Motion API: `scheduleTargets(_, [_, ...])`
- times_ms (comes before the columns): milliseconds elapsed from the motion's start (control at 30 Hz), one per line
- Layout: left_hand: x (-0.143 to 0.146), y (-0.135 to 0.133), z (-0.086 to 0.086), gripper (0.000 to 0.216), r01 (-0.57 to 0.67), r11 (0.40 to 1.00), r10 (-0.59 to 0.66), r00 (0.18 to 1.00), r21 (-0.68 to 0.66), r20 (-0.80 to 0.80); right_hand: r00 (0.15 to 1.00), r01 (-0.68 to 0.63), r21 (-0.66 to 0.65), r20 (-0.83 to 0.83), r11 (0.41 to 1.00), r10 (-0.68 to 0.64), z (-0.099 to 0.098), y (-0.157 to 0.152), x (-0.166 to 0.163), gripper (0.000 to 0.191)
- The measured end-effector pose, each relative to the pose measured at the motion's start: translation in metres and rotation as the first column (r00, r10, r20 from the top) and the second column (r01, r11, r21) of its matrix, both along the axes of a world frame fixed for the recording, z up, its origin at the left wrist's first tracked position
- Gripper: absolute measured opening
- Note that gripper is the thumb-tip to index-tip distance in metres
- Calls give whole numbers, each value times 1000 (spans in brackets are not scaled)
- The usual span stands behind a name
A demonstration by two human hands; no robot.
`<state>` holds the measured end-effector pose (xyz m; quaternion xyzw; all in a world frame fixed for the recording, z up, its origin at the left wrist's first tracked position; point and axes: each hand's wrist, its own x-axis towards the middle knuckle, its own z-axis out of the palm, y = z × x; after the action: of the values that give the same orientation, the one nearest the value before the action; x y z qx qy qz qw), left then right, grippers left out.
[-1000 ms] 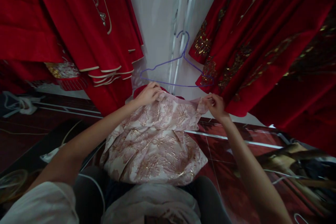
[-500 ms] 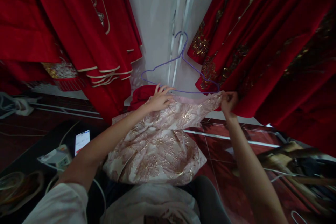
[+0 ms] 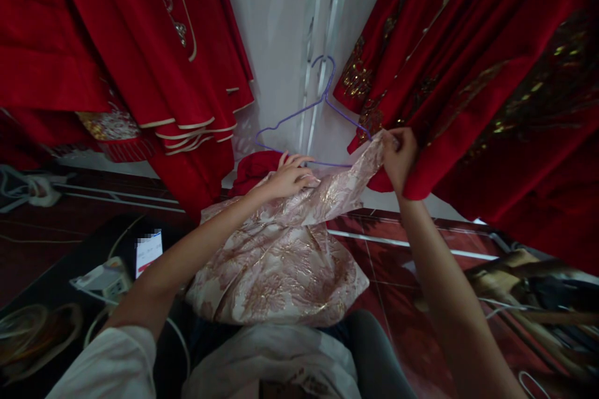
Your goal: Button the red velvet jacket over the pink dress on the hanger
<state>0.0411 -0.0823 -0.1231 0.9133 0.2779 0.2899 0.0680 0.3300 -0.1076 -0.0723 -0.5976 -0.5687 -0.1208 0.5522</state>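
Note:
A pale pink brocade garment (image 3: 281,268) with gold floral pattern lies across my lap, its upper part raised. My right hand (image 3: 401,159) pinches its narrow upper right end, held up by the right shoulder of a purple wire hanger (image 3: 299,113). That cloth hides the hanger's right corner. My left hand (image 3: 291,176) grips the garment's upper edge near the hanger's bottom bar, with a fold of cloth at the thumb and some fingers stretched over the bar. The hanger's hook is up against a white upright.
Red embroidered garments hang at left (image 3: 187,75) and right (image 3: 491,87), the right one brushing my right wrist. A lit phone (image 3: 148,254) and a white power strip (image 3: 110,279) rest on a dark surface at left. Red floor tiles (image 3: 388,262) show below.
My right hand has moved up and slightly left, lifting the garment's end over the hanger's right corner. My left hand has stayed nearly in place.

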Motion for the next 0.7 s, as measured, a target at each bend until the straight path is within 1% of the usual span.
scheduleTargets(67, [5, 0, 0, 22, -14, 998, 17, 998, -55, 54, 998, -19, -56, 51, 998, 22, 9, 1, -15, 31])
scheduleTargets(133, [6, 3, 1, 21, -21, 993, 36, 991, -115, 129, 997, -24, -118, 71, 993, 32, 11, 1, -26, 32])
scheduleTargets(233, [-1, 13, 5, 26, 39, 971, 33, 955, -236, 295, 995, -48, -153, 79, 987, 60, 10, -2, -30, 31])
scheduleTargets(267, [-5, 18, 6, 28, 51, 959, 60, 925, -280, 375, 994, -58, -151, 83, 987, 71, 9, -3, -29, 31])
scheduleTargets(300, [-11, 24, 6, 31, 42, 948, 115, 879, -316, 463, 993, -63, -144, 86, 988, 76, 10, -4, -27, 31])
scheduleTargets(367, [-28, 37, 4, 34, -27, 931, 263, 740, -363, 619, 993, -69, -134, 86, 989, 81, 12, -6, -22, 31])
scheduleTargets(400, [-37, 43, 0, 33, -75, 923, 329, 665, -378, 671, 993, -74, -135, 85, 988, 86, 14, -7, -20, 31])
scheduleTargets(433, [-48, 49, -5, 32, -110, 914, 373, 609, -391, 700, 992, -79, -140, 84, 987, 91, 15, -8, -18, 32])
scheduleTargets(467, [-58, 54, -11, 31, -130, 902, 407, 578, -412, 707, 992, -82, -148, 85, 986, 95, 17, -9, -17, 33])
scheduleTargets(600, [-93, 68, -36, 32, -145, 829, 534, 491, -540, 689, 991, -53, -158, 110, 986, 71, 22, -10, -14, 33])
scheduleTargets(700, [-103, 71, -46, 36, -137, 786, 593, 440, -602, 674, 991, -26, -158, 123, 987, 46, 23, -9, -14, 33])
